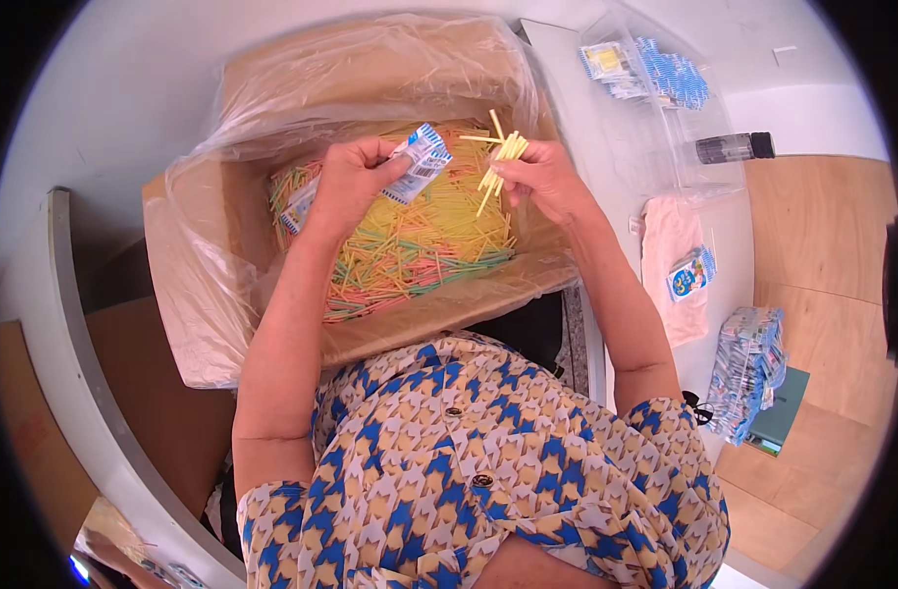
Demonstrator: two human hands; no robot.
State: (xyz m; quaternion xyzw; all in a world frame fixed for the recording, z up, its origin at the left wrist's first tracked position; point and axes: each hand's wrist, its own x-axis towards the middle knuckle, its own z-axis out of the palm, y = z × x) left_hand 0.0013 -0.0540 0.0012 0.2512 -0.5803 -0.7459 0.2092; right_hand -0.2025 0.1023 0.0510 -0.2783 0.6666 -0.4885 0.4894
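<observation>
My left hand (356,182) is closed on a small blue-and-white packet (424,162), pinched between thumb and fingers. My right hand (545,182) grips a small bunch of thin yellow sticks (508,157), which fan out at uneven angles just right of the packet. Both hands are above a large cardboard box (370,339) lined with clear plastic. Inside it lie a great many loose thin sticks (400,255) in yellow, pink and green. Another blue-striped packet (297,208) shows partly behind my left wrist, on the sticks.
To the right, a clear plastic bin (665,137) holds several small packets (670,74). A dark-capped bottle (734,148) lies near it. One packet (689,275) rests on a pink cloth (670,231). Further right is a stack of packets (748,368) beside a green book-like item (783,412).
</observation>
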